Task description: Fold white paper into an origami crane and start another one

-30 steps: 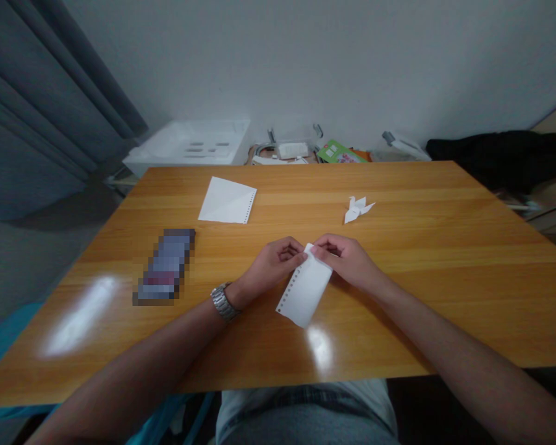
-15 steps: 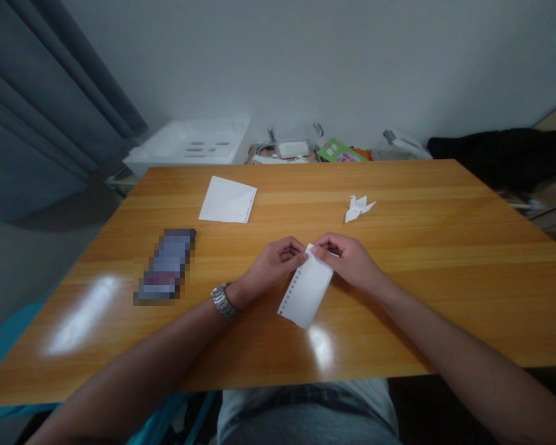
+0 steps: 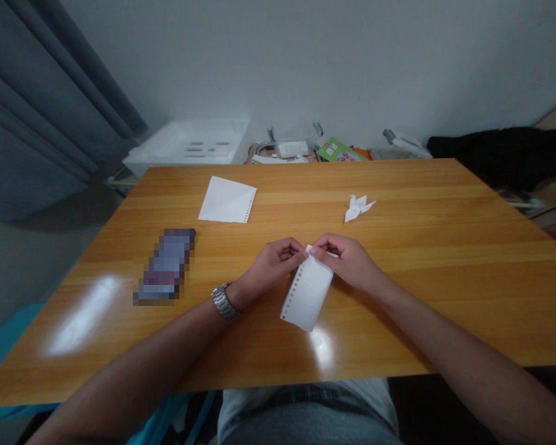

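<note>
A folded white sheet of paper (image 3: 308, 293) with punched holes down its left side hangs slanted between my hands, over the near middle of the table. My left hand (image 3: 285, 256) pinches its top left corner between thumb and fingers. At the top right, my right hand (image 3: 345, 254) grips the same paper, thumb on the face and fingers behind. The fingertips behind the paper are hidden. Beyond my right hand stands a folded paper crane (image 3: 359, 208). Further left lies another white sheet (image 3: 227, 201) with a row of holes along its right edge.
A phone-like device (image 3: 167, 266), pixelated, lies left of my left forearm on the wooden table (image 3: 445, 259). Past the far edge are a white tray (image 3: 189, 142), a green booklet (image 3: 340, 150) and dark cloth (image 3: 495, 151). A grey curtain (image 3: 41, 105) hangs at left.
The lower end of the folded paper has swung slightly right and down. Both hands keep their grip in nearly the same place.
</note>
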Demonstrator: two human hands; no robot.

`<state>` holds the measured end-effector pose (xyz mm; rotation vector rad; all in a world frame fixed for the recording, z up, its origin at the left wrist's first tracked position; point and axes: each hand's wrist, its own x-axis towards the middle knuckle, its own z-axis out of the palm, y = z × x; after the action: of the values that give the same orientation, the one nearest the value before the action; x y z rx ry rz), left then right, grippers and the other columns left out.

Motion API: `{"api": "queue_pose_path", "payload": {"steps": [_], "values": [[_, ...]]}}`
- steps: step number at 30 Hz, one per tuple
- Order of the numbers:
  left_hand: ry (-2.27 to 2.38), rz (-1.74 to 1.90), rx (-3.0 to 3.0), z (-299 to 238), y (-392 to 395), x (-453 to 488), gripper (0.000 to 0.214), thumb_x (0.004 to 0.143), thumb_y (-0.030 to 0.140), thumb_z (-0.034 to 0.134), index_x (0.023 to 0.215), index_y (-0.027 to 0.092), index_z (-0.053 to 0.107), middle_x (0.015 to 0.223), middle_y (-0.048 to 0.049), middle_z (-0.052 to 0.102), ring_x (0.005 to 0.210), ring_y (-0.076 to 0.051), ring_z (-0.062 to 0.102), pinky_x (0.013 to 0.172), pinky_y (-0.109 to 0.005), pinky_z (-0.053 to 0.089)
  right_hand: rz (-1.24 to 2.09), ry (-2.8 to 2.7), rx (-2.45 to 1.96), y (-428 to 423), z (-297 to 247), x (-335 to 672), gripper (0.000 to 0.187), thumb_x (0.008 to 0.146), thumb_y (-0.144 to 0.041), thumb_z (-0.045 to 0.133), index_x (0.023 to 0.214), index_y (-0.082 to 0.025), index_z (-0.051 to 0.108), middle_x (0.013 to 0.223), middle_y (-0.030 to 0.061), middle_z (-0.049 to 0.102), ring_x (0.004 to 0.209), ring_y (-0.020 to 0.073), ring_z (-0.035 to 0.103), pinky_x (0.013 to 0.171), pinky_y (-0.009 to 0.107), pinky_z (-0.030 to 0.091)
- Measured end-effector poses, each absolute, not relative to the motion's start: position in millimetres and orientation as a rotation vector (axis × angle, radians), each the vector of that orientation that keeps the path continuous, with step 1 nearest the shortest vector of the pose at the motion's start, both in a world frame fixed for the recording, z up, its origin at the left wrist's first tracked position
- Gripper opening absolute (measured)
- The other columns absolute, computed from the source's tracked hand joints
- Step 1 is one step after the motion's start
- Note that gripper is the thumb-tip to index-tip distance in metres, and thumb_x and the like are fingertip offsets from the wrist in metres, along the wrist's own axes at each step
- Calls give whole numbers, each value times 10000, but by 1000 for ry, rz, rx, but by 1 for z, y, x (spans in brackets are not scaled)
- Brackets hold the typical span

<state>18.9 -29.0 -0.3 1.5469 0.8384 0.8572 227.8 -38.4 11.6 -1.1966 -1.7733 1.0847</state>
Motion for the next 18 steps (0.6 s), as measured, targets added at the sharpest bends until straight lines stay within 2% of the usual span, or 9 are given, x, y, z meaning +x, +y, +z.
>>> {"api": "queue_pose_path", "payload": {"steps": [12, 18], "values": [[865, 863, 1570, 2, -29, 20, 284, 921, 411, 656, 843, 141, 616, 794, -17, 635, 720, -116, 577, 662, -225, 463, 1083, -1795, -1178, -37, 7, 227, 241, 943, -409, 613, 848, -193, 667, 793, 18, 677, 716, 159, 590, 668, 277, 440], [871, 875, 1562, -1, -28, 21, 277, 920, 420, 662, 887, 147, 630, 837, -36, 661, 747, -126, 603, 672, -236, 485, 1070, -1822, -1183, -38, 9, 228, 246, 944, -418, 611, 854, -197, 671, 799, 24, 687, 729, 169, 604, 678, 284, 447]]}}
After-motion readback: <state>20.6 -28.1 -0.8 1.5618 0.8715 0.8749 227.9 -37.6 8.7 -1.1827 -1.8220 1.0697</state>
